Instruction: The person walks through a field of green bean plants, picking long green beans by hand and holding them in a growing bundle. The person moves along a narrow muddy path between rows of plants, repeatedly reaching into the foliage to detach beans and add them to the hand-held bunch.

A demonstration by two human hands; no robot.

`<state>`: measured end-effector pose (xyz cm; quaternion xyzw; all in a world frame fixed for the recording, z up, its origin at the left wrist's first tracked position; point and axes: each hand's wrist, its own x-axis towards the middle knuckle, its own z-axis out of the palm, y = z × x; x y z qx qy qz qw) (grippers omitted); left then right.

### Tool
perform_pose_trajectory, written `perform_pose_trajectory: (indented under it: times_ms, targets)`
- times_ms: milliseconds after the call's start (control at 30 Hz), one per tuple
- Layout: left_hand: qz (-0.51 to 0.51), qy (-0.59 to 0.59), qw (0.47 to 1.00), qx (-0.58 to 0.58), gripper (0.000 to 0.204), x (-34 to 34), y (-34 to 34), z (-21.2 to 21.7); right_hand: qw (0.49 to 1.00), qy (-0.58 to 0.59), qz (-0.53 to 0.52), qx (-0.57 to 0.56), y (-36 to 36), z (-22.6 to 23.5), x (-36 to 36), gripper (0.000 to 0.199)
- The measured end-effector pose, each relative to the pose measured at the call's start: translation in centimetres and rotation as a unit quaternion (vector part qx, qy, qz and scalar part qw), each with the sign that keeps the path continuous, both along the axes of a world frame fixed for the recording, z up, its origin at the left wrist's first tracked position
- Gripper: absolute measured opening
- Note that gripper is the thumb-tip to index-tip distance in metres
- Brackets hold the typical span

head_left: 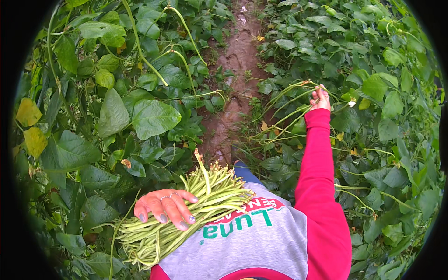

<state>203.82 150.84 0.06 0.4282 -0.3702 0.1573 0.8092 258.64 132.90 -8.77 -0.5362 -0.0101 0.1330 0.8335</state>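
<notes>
A thick bundle of long green beans [177, 233] lies across the front of my body, its brownish stem ends pointing toward the path. My left hand [168, 205] rests over the top of it with fingers spread, holding it against me; the forearm is hidden under the beans. Out to the right, my right hand [320, 98] is closed at the edge of the bean plants. From its fingers several thin long beans [285, 95] trail leftward and droop over the path side. Whether they are still attached to the plant I cannot tell.
Dense leafy bean plants [154, 119] stand on the left, with long beans [142, 51] hanging among them. Another leafy row [382, 116] lines the right, with more long beans [359, 198] low down. A narrow muddy path [238, 56] runs ahead between them.
</notes>
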Motion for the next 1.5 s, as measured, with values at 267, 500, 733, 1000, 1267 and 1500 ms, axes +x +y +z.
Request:
perform_pose_trajectory:
  times_ms: [267,500,733,1000,1267,1500]
  targets:
    - [-0.007,0.007,1.0,0.008,0.049,0.1,-0.1,0.3,0.992,-0.106,-0.001,-0.072,-0.8,0.3,0.3,0.017]
    - [-0.017,-0.002,1.0,-0.014,0.052,1.4,-0.3,-0.2,0.992,-0.115,0.009,-0.056,-1.6,-0.5,-0.3,0.014]
    - [-0.011,-0.001,1.0,-0.025,0.052,2.5,0.2,-1.3,0.978,-0.043,0.128,-0.162,2.9,-6.4,-7.9,0.014]
    - [0.017,0.084,0.989,-0.12,0.057,4.6,1.1,-3.7,0.918,-0.24,0.311,-0.048,14.1,3.6,-20.2,0.007]
    - [0.336,0.434,0.812,-0.197,0.042,11.0,-0.8,0.4,0.556,-0.398,0.601,0.415,14.1,14.8,-26.1,0.012]
    - [0.046,0.018,0.95,-0.309,0.051,17.1,2.6,-5.1,0.545,-0.044,0.675,0.496,14.7,10.6,-18.3,0.014]
